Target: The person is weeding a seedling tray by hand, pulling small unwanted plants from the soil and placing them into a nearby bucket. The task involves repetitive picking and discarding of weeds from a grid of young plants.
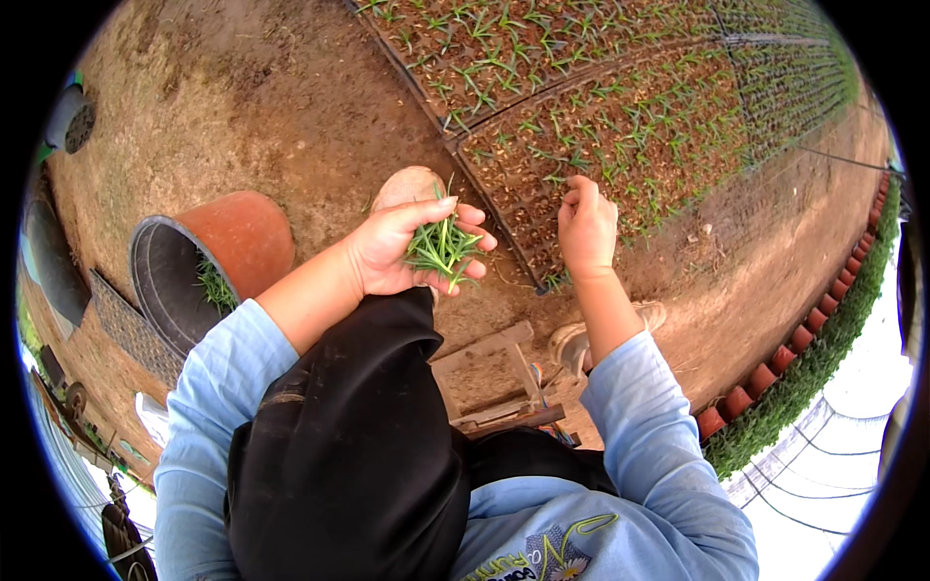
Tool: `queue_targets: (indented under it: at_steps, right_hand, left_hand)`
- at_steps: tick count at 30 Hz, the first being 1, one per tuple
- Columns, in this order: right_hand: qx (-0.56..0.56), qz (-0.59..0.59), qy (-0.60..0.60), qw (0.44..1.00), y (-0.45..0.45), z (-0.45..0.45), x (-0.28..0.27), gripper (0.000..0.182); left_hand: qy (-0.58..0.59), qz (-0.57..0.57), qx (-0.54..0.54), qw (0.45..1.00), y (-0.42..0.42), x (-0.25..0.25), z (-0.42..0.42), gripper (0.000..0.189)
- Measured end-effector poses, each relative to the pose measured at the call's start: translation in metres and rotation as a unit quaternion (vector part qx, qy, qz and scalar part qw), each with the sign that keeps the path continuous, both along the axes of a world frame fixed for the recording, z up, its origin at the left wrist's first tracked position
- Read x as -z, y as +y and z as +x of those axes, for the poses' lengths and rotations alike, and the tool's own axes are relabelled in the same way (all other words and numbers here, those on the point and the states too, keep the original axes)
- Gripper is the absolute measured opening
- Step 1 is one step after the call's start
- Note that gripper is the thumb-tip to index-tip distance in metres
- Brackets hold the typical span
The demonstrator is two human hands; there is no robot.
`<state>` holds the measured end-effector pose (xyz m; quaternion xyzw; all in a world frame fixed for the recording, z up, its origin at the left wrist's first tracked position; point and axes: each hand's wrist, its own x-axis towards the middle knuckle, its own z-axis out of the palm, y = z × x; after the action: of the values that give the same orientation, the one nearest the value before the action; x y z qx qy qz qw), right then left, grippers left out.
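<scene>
My left hand [414, 247] is palm up with its fingers curled around a loose bunch of green plant cuttings [445, 247]. To its right, my right hand [588, 225] reaches over the near edge of a soil-filled seedling tray [523, 210], its fingers bent close to a small green seedling [577, 160]. Whether those fingertips pinch anything cannot be told. Small green seedlings stand in rows over much of the tray, while the cells at its near left corner show mostly bare soil.
A terracotta-coloured plastic pot [243, 225] lies tipped at the left with more cuttings [214, 283] inside. More planted trays [479, 51] stretch away at the upper right. A wooden frame [483, 348] stands between my feet, and a row of pots [763, 381] lines the right side.
</scene>
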<state>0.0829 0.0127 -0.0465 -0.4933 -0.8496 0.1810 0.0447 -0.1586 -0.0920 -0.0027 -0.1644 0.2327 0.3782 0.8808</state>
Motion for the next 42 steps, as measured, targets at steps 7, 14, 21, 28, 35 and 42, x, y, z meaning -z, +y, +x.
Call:
queue_targets:
  at_steps: [7,14,21,28,35,42]
  right_hand:
    - [-0.007,-0.008,0.016,1.000,-0.001,-0.013,-0.018,0.035]
    - [-0.136,-0.111,0.295,0.939,-0.037,-0.051,-0.096,0.031]
    - [-0.219,-0.090,0.287,0.928,-0.040,-0.061,-0.100,0.030]
    - [-0.257,-0.124,0.282,0.916,-0.036,-0.056,-0.099,0.025]
    - [-0.217,-0.143,0.296,0.919,-0.042,-0.054,-0.097,0.025]
    - [-0.224,-0.031,0.322,0.919,-0.049,-0.051,-0.082,0.029]
  left_hand:
    - [0.022,-0.001,0.003,1.000,0.003,-0.001,0.000,0.033]
    - [0.059,-0.006,0.007,0.998,0.004,-0.001,0.003,0.035]
    - [0.064,-0.019,0.026,0.997,0.002,-0.005,0.004,0.034]
    - [0.034,-0.032,0.029,0.998,0.002,-0.004,0.005,0.035]
    - [-0.011,-0.031,0.015,0.999,0.000,-0.003,0.004,0.035]
    - [-0.057,-0.007,0.027,0.998,0.001,-0.002,0.004,0.034]
